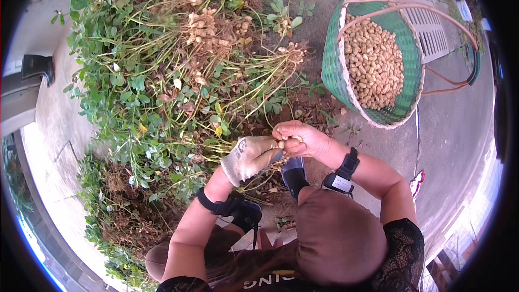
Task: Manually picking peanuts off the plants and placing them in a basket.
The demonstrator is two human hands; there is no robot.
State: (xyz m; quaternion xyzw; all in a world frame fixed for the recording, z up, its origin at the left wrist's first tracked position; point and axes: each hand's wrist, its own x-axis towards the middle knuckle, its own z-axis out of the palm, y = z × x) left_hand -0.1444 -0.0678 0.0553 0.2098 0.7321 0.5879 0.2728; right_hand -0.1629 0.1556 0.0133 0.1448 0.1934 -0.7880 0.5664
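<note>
My left hand (253,158), in a pale knitted work glove, is closed on the root end of a peanut plant whose stems trail off to the left. Right beside it, my bare right hand (298,140) has several peanut pods (290,142) between its fingers, close to the gloved fingertips. A large heap of uprooted peanut plants (134,85) lies to the left and ahead, with clusters of pods (201,26) on the roots. A green woven basket (334,56) with a pale rim and a brown handle is at the upper right, partly filled with picked peanuts (373,61).
Another pile of plants with brown roots (129,211) lies at the lower left, near my knee. Loose leaves and soil (320,109) cover the concrete floor between heap and basket. A slotted drain cover (427,32) is behind the basket. My feet are just below my hands.
</note>
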